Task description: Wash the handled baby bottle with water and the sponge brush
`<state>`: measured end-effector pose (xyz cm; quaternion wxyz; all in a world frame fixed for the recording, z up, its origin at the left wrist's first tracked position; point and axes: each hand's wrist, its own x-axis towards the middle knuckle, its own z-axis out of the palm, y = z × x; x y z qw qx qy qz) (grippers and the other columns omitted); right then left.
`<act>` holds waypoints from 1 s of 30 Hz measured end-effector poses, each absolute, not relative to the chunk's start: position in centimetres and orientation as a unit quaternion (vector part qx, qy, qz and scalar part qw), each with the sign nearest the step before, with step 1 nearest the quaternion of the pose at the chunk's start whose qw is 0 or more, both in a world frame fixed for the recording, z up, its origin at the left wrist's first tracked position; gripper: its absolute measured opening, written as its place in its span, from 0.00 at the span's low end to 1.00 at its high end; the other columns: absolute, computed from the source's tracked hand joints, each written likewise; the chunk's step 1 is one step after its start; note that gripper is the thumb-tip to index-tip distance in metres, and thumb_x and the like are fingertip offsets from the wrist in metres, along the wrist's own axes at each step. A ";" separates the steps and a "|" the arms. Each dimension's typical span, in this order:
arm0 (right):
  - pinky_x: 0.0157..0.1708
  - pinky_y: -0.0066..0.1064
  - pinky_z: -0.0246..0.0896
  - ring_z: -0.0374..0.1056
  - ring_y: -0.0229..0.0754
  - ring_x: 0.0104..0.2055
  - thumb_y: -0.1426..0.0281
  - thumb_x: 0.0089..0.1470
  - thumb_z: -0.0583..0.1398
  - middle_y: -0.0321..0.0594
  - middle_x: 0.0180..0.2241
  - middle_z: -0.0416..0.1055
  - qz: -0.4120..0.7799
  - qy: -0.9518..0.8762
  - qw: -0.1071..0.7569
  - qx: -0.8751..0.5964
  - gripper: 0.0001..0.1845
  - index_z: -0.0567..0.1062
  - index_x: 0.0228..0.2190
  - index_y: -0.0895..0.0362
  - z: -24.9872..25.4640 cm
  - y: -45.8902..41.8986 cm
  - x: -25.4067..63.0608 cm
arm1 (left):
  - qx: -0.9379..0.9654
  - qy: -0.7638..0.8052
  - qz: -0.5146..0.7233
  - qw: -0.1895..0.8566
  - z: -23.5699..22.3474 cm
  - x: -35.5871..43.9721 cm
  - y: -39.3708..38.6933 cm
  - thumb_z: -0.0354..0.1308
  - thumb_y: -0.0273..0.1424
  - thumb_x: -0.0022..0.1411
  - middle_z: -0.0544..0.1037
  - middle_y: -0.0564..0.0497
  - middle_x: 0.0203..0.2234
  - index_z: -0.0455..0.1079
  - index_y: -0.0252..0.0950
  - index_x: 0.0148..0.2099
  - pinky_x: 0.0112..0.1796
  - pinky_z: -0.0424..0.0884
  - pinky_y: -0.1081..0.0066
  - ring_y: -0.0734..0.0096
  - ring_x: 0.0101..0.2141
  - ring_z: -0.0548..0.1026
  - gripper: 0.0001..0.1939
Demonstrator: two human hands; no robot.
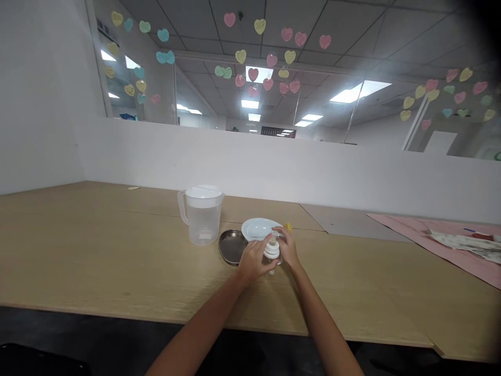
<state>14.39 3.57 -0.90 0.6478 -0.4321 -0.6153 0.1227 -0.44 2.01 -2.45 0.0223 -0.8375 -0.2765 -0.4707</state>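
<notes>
Both my hands are closed around a small clear bottle with a white cap (pixel 271 249) above the wooden table (pixel 97 250). My left hand (pixel 253 262) grips it from the left, its fingers on the white cap. My right hand (pixel 287 246) wraps the bottle's body from the right. Just behind the hands lies a white plate (pixel 258 228). A round metal dish (pixel 230 245) sits left of the plate. A clear plastic jug with a white lid (pixel 202 214) stands further left. Something small and yellow (pixel 288 226) shows behind my right hand.
A pink cloth (pixel 430 237) with patterned items on it lies at the table's right end, next to a grey mat (pixel 344 222). A white partition wall (pixel 274 167) runs along the table's far edge. Paper hearts are stuck on the glass above it.
</notes>
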 end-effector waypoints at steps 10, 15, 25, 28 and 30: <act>0.46 0.39 0.56 0.63 0.44 0.42 0.57 0.55 0.47 0.43 0.37 0.69 0.107 -0.663 0.596 -0.440 0.23 0.75 0.32 0.58 -1.1 3.8 14.3 | -0.837 -0.292 -0.464 0.011 -2.1 -0.6 1.8 0.55 0.39 0.52 0.70 0.44 0.46 0.48 0.35 0.61 0.45 0.64 0.63 0.62 0.42 0.69 0.36; 0.44 0.37 0.57 0.64 0.43 0.40 0.53 0.57 0.42 0.43 0.37 0.70 0.113 -0.668 0.565 -0.471 0.28 0.74 0.33 0.58 -0.8 3.3 14.2 | -0.836 -0.294 -0.464 0.009 -1.9 -0.6 1.7 0.55 0.39 0.53 0.71 0.44 0.46 0.48 0.35 0.60 0.44 0.65 0.63 0.62 0.42 0.69 0.35; 0.38 0.36 0.56 0.64 0.42 0.28 0.49 0.55 0.41 0.39 0.21 0.70 0.063 -0.658 0.523 -0.539 0.32 0.71 0.19 0.56 -0.5 3.0 14.1 | -0.836 -0.287 -0.468 0.019 -2.0 -0.8 1.7 0.54 0.40 0.54 0.70 0.43 0.47 0.48 0.34 0.60 0.45 0.65 0.62 0.61 0.43 0.69 0.35; 0.38 0.38 0.56 0.62 0.42 0.24 0.49 0.54 0.41 0.38 0.15 0.65 0.085 -0.658 0.499 -0.558 0.33 0.67 0.13 0.55 -0.2 2.7 13.9 | -0.835 -0.289 -0.468 0.029 -1.9 -0.8 1.6 0.53 0.40 0.54 0.69 0.44 0.48 0.48 0.34 0.60 0.45 0.65 0.62 0.61 0.43 0.69 0.35; 0.37 0.38 0.56 0.62 0.43 0.25 0.48 0.54 0.42 0.39 0.16 0.66 0.099 -0.642 0.521 -0.554 0.32 0.68 0.14 0.55 0.0 2.4 13.8 | -0.832 -0.294 -0.469 0.031 -1.8 -0.7 1.6 0.54 0.40 0.53 0.70 0.44 0.47 0.49 0.35 0.60 0.44 0.65 0.63 0.62 0.42 0.69 0.35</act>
